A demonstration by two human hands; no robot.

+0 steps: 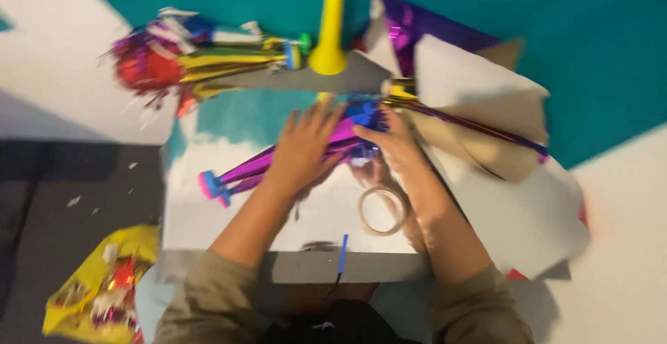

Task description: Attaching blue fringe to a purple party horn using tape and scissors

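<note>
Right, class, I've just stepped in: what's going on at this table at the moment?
A person is working with both bare hands on a small white table. The left hand lies over shiny purple party horns with pink and blue ends, and the right hand grips the same bundle near its blue tip. A roll of tape lies beside the right wrist. More foil horns are heaped at the far edge, near a yellow horn and sheets of card. The picture is blurred.

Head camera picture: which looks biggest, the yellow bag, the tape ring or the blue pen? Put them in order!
1. Yellow bag, biggest, though it is cut off at the picture's edge.
2. Tape ring.
3. Blue pen, the thinnest, though about as long as the ring is wide.
</note>
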